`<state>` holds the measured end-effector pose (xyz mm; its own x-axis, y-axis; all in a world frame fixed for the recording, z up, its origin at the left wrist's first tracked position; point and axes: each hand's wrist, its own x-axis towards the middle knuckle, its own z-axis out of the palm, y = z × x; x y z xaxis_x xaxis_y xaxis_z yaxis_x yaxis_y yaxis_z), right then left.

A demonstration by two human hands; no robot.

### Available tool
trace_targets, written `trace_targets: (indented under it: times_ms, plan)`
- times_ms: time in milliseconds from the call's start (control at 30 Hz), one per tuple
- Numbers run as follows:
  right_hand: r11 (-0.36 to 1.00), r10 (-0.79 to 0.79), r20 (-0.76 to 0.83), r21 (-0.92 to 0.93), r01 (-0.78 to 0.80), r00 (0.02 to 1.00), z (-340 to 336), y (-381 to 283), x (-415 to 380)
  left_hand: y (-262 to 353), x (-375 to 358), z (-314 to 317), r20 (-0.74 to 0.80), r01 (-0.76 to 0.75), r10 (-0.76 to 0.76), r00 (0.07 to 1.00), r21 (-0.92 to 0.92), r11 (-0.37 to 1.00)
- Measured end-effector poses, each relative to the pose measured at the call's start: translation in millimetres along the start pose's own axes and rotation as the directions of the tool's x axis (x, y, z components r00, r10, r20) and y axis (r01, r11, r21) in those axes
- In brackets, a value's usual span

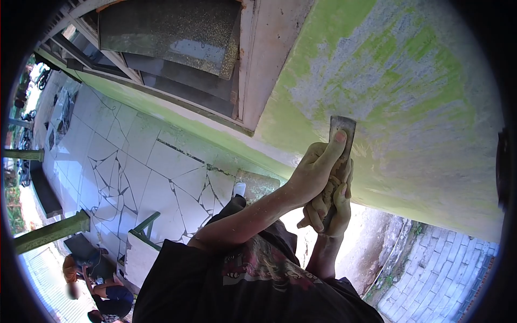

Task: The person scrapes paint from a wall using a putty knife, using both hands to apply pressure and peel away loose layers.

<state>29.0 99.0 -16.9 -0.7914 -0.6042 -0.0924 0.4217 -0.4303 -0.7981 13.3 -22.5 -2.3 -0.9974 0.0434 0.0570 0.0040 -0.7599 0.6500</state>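
Note:
Both of my hands are closed around a flat metal scraper point(349, 125), its broad end pointing up the wall. My left hand point(314, 171) grips it higher up, with the thumb pressed along the blade. Lower down, my right hand point(338, 216) wraps the dusty brown lower part, most of which the fingers hide. The blade's end overlaps the green wall point(431, 172), where paint is worn away in rough streaks that show a pale grey layer beneath.
A window point(167, 48) with dusty panes and a pale frame is at upper left. Cracked white floor tiles point(118, 172) extend below it. Green posts point(54, 232) stand at left, near people point(110, 296) sitting low. Grey paving point(431, 269) lies at lower right.

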Motion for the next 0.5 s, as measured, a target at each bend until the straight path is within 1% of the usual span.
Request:
trace_targets:
  times_ms: [33, 67, 133, 167, 200, 233, 267, 300, 333, 400, 467, 500]
  plan:
    - [0.998, -0.036, -0.007, -0.050, 0.036, 0.999, -10.4, 3.4, -3.2, -0.5, 2.0, 2.5, 0.010, -0.006, 0.006, 1.000, 0.008, 1.000]
    - [0.997, -0.048, 0.005, -0.053, 0.048, 0.999, -11.9, 1.6, 1.7, -2.6, 3.8, 4.5, -0.012, -0.021, 0.021, 1.000, 0.006, 1.000]
    - [0.989, -0.059, -0.005, -0.135, 0.058, 0.998, -4.2, -3.7, 9.3, -3.0, 7.1, 3.4, -0.039, -0.033, 0.033, 0.999, -0.007, 0.999]
    - [0.998, -0.060, -0.134, -0.014, 0.058, 0.989, 3.2, -6.7, 9.6, -1.8, 12.2, 0.3, -0.006, -0.065, 0.065, 0.998, -0.031, 0.997]
    - [0.999, -0.053, -0.136, -0.019, 0.050, 0.989, 4.2, -7.1, 7.4, -1.3, 14.1, -2.1, 0.020, -0.098, 0.099, 0.995, -0.055, 0.994]
    - [0.999, -0.043, -0.068, 0.019, 0.044, 0.997, 5.7, -6.1, 4.9, 5.1, 9.9, -0.7, 0.055, -0.078, 0.078, 0.995, -0.015, 0.997]
    - [0.997, -0.042, 0.005, 0.060, 0.041, 0.999, 9.5, -4.5, 4.2, 5.8, 6.9, -2.2, 0.049, -0.080, 0.080, 0.996, -0.009, 0.997]
    - [0.998, -0.059, -0.090, -0.007, 0.059, 0.994, 18.3, -4.0, 0.3, 6.1, 3.4, -2.7, 0.087, -0.046, 0.051, 0.995, -0.061, 0.997]
    - [0.998, -0.061, -0.081, -0.009, 0.061, 0.995, 18.0, -0.2, 4.7, 7.9, 2.9, -3.2, 0.127, -0.017, 0.031, 0.991, -0.113, 0.993]
    - [0.966, -0.103, -0.100, -0.249, 0.076, 0.990, 9.1, 8.6, 9.1, 16.7, 6.3, -6.2, 0.126, -0.025, 0.038, 0.991, -0.108, 0.994]
    - [0.964, -0.084, -0.112, -0.262, 0.052, 0.990, 8.8, 8.2, 7.6, 15.8, 3.6, -6.7, 0.116, -0.024, 0.035, 0.993, -0.099, 0.995]
    - [0.972, -0.090, -0.094, -0.224, 0.067, 0.992, 13.0, 5.5, 3.7, 13.2, 2.1, -6.3, 0.110, 0.009, -0.001, 0.994, -0.076, 0.997]
